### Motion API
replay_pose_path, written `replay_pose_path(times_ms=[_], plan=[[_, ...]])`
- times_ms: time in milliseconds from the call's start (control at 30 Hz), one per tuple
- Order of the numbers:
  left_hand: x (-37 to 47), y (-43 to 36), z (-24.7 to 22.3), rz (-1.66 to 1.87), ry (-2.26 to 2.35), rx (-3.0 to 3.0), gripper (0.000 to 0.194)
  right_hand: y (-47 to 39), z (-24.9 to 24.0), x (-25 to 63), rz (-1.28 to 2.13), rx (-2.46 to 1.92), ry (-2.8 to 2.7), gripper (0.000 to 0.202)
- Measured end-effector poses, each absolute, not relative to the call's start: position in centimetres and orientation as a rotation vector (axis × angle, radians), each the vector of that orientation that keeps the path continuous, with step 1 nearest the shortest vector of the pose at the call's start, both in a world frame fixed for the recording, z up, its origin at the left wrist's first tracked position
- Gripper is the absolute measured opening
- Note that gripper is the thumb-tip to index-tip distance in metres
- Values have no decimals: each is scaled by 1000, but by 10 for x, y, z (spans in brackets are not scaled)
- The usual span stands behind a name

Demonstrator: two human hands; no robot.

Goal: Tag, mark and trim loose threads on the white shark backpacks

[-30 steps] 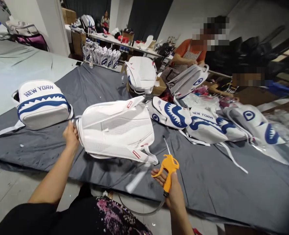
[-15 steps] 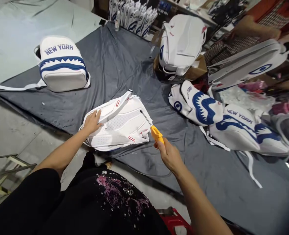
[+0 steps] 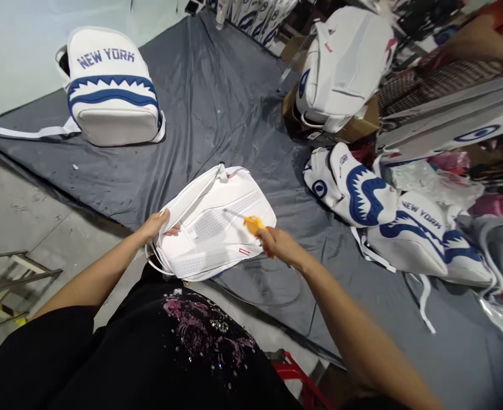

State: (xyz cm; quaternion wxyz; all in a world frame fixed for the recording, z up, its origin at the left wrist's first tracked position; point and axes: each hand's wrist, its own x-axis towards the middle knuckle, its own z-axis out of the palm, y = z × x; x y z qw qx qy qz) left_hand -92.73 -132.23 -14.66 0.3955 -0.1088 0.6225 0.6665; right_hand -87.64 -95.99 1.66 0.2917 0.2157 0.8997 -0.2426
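Note:
A white backpack lies on the grey-covered table in front of me, its padded, perforated back facing up. At its left end my left hand grips a shoulder strap, thumb on top and fingers partly hidden beneath. My right hand is closed around a yellow-handled tool with a thin metal shaft, whose exact kind I cannot make out. The shaft points left over the perforated back panel. Whether its tip touches the panel I cannot tell.
Another white backpack marked NEW YORK sits at the far left. One more backpack rests on a cardboard box. Several white-and-blue bags lie to the right. A person's arm shows at the upper right.
My left hand has gone from lying on the backpack to gripping its strap. The tool has moved left from the bag's right end to over its back panel. My view has shifted.

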Motion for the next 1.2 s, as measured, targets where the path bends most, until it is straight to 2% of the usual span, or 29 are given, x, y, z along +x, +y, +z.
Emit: replay_pose_path(times_ms=[167, 300, 400, 500, 633, 767, 900, 1100, 1200], plan=[[-941, -1317, -155, 1672, 1416, -486, 58, -995, 26, -878, -735, 455, 2302, 33], [-947, -1316, -159, 1624, 1370, -567, 56, -1022, 21, -880, -1172, 92, 1910, 44], [-947, -1316, -159, 1621, 1355, -570, 54, -1032, 9, -878, -1486, 306, 1749, 56], [-945, -1316, -160, 1623, 1348, -565, 55, -1035, -5, -872, -1564, 446, 1531, 65], [-946, -1315, -160, 1612, 1353, -572, 55, -1032, -13, -872, -1372, 267, 1726, 70], [-948, -1313, -160, 1584, 1384, -592, 53, -1023, -10, -881, -875, 84, 2199, 62], [-949, -1310, -159, 1545, 1418, -607, 52, -1017, -7, -893, -644, 98, 2280, 55], [-949, -1309, -153, 1497, 1495, -587, 49, -1006, 3, -916, 65, 259, 2572, 49], [-949, -1310, -155, 1467, 1575, -558, 51, -1006, 21, -901, -26, 100, 2448, 50]])
